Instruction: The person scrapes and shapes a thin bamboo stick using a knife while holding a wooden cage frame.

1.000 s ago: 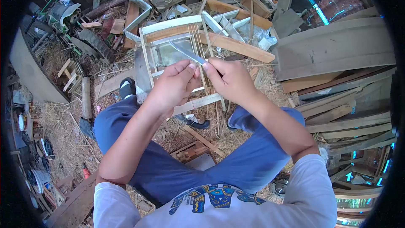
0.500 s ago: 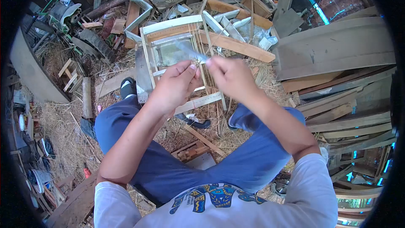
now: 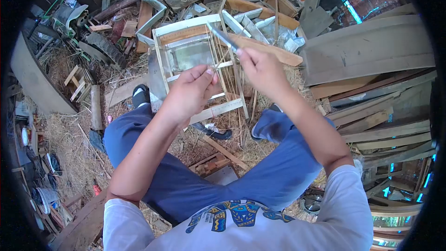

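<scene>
My right hand [image 3: 261, 72] is closed around the handle of a knife [image 3: 224, 37]. Its blade points up and to the left, above a pale wooden frame [image 3: 186, 28] on the ground between my feet. My left hand [image 3: 189, 92] is in a pinch in front of the frame, with a thin pale sliver [image 3: 215, 66] just showing at the fingertips. How far the sliver runs inside the fist is hidden. Several thin strips [image 3: 214, 49] cross the right side of the frame behind my hands. The blade is apart from my left hand.
Scrap boards [image 3: 267, 49] and broken frames pile up beyond the frame. Large curved panels [image 3: 367, 51] and stacked planks [image 3: 385, 135] stand at the right. Straw [image 3: 88, 144] covers the ground. A tire [image 3: 106, 49] lies at the upper left, with a small red bottle [image 3: 96, 189] lower left.
The knife has swung from near my left fingertips to up and right, its blade now steeper. My right hand has moved slightly right; the left stays nearly in place.
</scene>
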Demonstrator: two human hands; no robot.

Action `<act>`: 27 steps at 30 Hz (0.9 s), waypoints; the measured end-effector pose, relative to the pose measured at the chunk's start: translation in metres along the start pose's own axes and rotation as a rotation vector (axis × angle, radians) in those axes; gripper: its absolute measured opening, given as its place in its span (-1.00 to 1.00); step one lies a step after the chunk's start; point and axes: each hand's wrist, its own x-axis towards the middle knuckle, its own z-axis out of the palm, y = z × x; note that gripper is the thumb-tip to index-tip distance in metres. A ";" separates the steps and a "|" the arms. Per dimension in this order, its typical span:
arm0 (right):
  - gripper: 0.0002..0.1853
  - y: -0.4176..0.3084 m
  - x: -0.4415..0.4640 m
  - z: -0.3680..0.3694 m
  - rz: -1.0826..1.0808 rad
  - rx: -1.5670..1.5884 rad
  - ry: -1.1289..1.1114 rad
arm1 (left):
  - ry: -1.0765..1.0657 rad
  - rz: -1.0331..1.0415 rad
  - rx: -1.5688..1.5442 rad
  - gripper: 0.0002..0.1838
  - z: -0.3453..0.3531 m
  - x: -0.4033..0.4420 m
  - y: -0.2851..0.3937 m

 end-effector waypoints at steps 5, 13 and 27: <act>-0.63 -0.003 0.001 -0.008 0.088 0.031 -0.117 | -0.017 0.033 0.025 -0.77 0.001 0.003 -0.004; -0.65 -0.005 -0.006 0.008 -0.002 0.023 -0.018 | -0.023 -0.018 -0.045 -0.77 -0.001 0.007 0.000; -0.63 -0.009 -0.011 0.014 -0.075 0.045 -0.058 | -0.034 -0.014 -0.074 -0.78 -0.004 0.006 -0.004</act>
